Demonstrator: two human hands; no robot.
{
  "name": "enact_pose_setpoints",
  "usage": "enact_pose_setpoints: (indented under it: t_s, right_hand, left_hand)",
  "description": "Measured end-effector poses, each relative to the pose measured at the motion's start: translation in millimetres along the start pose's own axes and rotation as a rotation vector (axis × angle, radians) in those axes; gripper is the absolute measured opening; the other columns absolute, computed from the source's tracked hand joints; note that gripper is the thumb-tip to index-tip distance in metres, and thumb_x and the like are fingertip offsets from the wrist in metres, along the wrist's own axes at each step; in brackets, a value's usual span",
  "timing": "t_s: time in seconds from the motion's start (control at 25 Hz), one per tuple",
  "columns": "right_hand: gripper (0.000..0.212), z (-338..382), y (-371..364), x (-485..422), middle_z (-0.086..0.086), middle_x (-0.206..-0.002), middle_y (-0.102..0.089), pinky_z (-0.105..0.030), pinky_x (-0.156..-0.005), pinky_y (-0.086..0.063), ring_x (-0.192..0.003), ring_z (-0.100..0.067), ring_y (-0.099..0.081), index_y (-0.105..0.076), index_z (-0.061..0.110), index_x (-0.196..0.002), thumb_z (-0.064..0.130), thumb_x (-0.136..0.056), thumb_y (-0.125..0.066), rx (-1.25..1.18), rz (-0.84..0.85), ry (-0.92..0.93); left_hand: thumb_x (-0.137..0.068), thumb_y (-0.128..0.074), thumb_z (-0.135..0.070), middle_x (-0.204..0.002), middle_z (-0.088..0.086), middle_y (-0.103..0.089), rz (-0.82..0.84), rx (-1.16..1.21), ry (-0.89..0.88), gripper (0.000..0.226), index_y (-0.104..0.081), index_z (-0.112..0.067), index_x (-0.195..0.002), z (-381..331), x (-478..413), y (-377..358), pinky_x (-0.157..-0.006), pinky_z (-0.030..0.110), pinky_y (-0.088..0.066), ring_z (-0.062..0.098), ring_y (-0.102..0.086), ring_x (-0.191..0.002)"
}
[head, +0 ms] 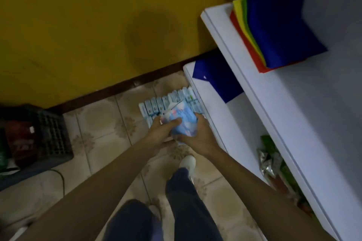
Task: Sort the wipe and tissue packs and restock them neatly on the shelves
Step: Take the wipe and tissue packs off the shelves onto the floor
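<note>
Legs: blue jeans [182, 191] at the bottom of view, one white shoe [188, 162] planted on the tiled floor [98, 123].
Left hand [158, 130]: clamped on the near-left side of the light-blue tissue pack [182, 121], thumb laid across its face.
Right hand [197, 139]: gripping the same pack from the right and underneath, fingers curled round it.
Pack position: held up in both hands, over the floor stock and just beside the shelf edge.
Floor stock: rows of small pale-blue packs [166, 103] standing side by side on the tiles against the white shelf unit [274, 103].
Shelves: snack packets [270, 162] low on the right, a blue sheet [219, 80] on the middle board, a stack of coloured felt sheets [274, 29] on top.
Left side: black plastic crate [51, 133] on the floor.
Far: yellow wall [98, 25].
</note>
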State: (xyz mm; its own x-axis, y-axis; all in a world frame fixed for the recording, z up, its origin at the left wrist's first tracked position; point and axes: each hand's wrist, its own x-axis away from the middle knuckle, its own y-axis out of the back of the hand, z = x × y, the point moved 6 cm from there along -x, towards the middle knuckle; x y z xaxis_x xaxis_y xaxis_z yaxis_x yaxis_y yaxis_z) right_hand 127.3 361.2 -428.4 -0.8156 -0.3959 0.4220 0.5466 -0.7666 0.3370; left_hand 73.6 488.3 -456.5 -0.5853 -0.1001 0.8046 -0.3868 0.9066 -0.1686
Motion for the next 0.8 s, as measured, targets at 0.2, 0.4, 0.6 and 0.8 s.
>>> enact_pose_setpoints:
  t_s: [0.2,0.4,0.6,0.8]
  right_hand:
    - [0.06,-106.3,-24.1,-62.1,0.019,-0.104,-0.054,-0.016,-0.077,-0.05,-0.092,0.01,-0.056,-0.046,0.038,-0.108,0.012,-0.07,-0.085,-0.111,0.016,-0.201]
    - [0.037,-230.1,-73.7,-143.4,-0.005,-0.064,-0.06,-0.017,-0.047,-0.045,-0.048,-0.009,-0.055,-0.056,0.008,-0.079,0.035,-0.067,-0.079,-0.742,0.022,-0.742]
    - [0.068,-351.9,-126.9,-196.4,-0.005,-0.061,-0.04,-0.02,-0.046,-0.03,-0.043,-0.013,-0.033,-0.055,0.011,-0.085,0.07,-0.088,-0.023,-1.071,0.013,-0.981]
    - [0.058,-441.4,-159.3,-226.2,-0.002,-0.077,-0.056,-0.025,-0.05,-0.046,-0.055,-0.013,-0.058,-0.053,0.018,-0.089,0.068,-0.091,-0.025,-0.98,-0.008,-1.139]
  left_hand:
    - [-0.084,-0.074,-0.024,-0.098,0.003,-0.068,-0.079,-0.075,0.08,0.027,-0.058,-0.018,-0.105,29.3,-111.3,7.8,-0.051,0.017,-0.052,0.004,-0.069,-0.071]
    - [-0.094,-0.048,-0.049,-0.108,0.005,-0.062,-0.143,-0.022,0.282,0.044,-0.061,-0.01,-0.11,92.7,-240.3,43.4,-0.066,0.021,-0.049,0.005,-0.063,-0.074]
    - [-0.07,-0.051,-0.079,-0.136,0.007,-0.054,0.128,-0.006,0.467,0.067,-0.042,-0.042,-0.126,184.5,-337.9,52.3,-0.1,0.037,-0.041,0.023,-0.054,-0.123]
    - [-0.085,-0.06,-0.055,-0.124,-0.002,-0.062,0.091,0.014,0.525,0.044,-0.055,-0.031,-0.121,242.4,-425.4,40.8,-0.078,0.028,-0.046,0.013,-0.061,-0.107]
